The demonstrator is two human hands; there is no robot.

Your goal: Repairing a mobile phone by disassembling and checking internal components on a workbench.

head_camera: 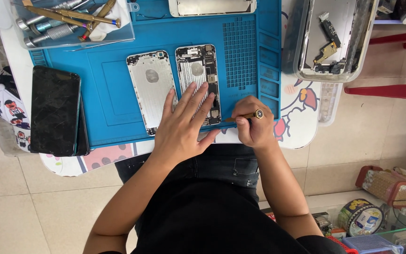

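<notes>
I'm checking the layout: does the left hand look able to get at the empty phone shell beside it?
Probably yes: the left hand lies on the phone with parts, and the empty shell is right alongside, uncovered.

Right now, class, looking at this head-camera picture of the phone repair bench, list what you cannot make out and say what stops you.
- Tip of the gold screwdriver, head view: hidden behind the right hand.
- Lower part of the opened phone shell, head view: covered by the left hand.
- Silver phone part at the top, head view: cut off by the picture's upper edge.
- Second device under the cracked black phone, head view: only its edge shows.
</notes>
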